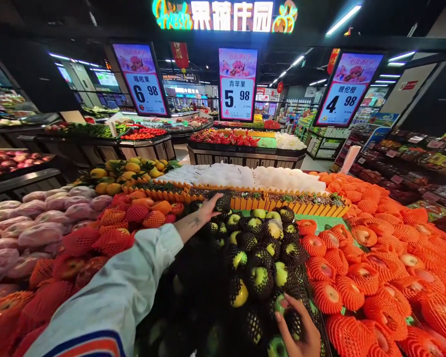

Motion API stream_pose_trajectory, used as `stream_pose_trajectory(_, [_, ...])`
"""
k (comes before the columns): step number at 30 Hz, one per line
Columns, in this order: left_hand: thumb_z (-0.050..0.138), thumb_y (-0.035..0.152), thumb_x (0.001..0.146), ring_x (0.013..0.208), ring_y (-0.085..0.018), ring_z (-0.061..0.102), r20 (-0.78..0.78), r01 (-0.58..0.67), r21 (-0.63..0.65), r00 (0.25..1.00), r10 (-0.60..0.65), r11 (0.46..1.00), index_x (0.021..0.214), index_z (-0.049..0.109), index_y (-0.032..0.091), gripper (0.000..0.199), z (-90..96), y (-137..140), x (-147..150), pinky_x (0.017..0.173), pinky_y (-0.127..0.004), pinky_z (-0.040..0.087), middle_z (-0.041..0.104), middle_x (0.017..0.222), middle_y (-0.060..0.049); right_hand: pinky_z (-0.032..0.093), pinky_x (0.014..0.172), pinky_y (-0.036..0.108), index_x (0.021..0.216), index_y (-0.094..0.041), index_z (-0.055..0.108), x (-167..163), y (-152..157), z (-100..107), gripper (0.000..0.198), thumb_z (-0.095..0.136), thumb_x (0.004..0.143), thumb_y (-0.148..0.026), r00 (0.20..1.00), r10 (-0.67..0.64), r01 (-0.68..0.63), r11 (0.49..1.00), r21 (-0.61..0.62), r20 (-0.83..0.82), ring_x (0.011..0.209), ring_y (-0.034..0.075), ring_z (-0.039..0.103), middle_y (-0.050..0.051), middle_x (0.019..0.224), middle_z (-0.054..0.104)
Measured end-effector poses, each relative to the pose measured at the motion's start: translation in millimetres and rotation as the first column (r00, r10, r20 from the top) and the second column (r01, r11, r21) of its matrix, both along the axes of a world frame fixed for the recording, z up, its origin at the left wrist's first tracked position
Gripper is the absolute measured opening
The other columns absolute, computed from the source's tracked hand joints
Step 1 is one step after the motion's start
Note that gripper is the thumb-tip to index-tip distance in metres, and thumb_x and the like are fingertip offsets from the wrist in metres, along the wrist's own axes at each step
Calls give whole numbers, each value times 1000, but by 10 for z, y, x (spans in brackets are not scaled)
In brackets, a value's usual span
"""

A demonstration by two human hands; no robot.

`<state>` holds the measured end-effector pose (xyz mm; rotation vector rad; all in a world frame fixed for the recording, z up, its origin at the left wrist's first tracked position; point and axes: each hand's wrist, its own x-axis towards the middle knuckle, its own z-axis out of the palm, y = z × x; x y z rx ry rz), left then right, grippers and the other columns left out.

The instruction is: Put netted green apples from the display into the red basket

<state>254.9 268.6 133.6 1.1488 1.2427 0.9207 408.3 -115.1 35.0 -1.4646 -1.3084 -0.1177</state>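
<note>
In front of me lies a pile of green apples (260,276), most of them in black foam nets. My left hand (209,207) reaches to the back of the pile, its fingers closed on a dark, black-netted apple (223,202). The far fingers are partly hidden behind that apple. Low on the right side of the pile is my right hand (301,327), thumb and forefinger spread apart over a netted green apple (293,322). It appears to lie against the fruit without a closed grip.
Red apples in orange nets (321,267) fill the right side. Netted red fruit (115,240) and pale wrapped fruit (40,230) lie left. A yellow scalloped divider (245,202) runs behind the apples, with white-netted fruit (226,174) beyond. Price screens (238,84) hang above.
</note>
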Motion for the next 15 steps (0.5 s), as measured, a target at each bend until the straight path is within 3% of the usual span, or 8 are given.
stream_pose_trajectory(4, [82, 41, 74, 119, -32, 62, -313, 107, 263, 950, -20, 959, 126, 53, 15, 65, -263, 310, 449, 93, -43, 55, 62, 127, -20, 61, 70, 26, 111, -21, 69, 52, -100, -105, 22, 70, 88, -21, 993, -73, 76, 997, 32, -96, 74, 18, 73, 3, 85, 75])
stream_pose_trajectory(7, [87, 23, 68, 140, -36, 44, -547, 356, 411, 833, -85, 839, 133, 52, 17, 74, -475, 372, 707, 112, -44, 43, 50, 146, -18, 59, 68, 27, 107, -20, 71, 50, -107, -136, 19, 72, 88, -25, 962, -132, 146, 988, 41, -239, 72, 18, 71, 3, 83, 74])
stream_pose_trajectory(11, [85, 14, 70, 145, -40, 34, -792, 664, 373, 592, -150, 648, 142, 50, 19, 81, -761, 366, 977, 111, -49, 46, 45, 152, -18, 57, 72, 28, 104, -19, 73, 32, -83, -150, 20, 74, 88, -31, 918, -208, 228, 974, 20, -338, 74, 17, 69, 4, 83, 73])
stream_pose_trajectory(15, [74, 20, 87, 140, -38, 43, -919, 774, 243, 376, -115, 585, 144, 49, 18, 63, -1007, 400, 1181, 104, -55, 50, 45, 152, -17, 57, 68, 30, 100, -17, 75, 53, -79, -183, 27, 75, 87, -41, 899, -257, 279, 960, 10, -355, 71, 19, 69, 6, 80, 73])
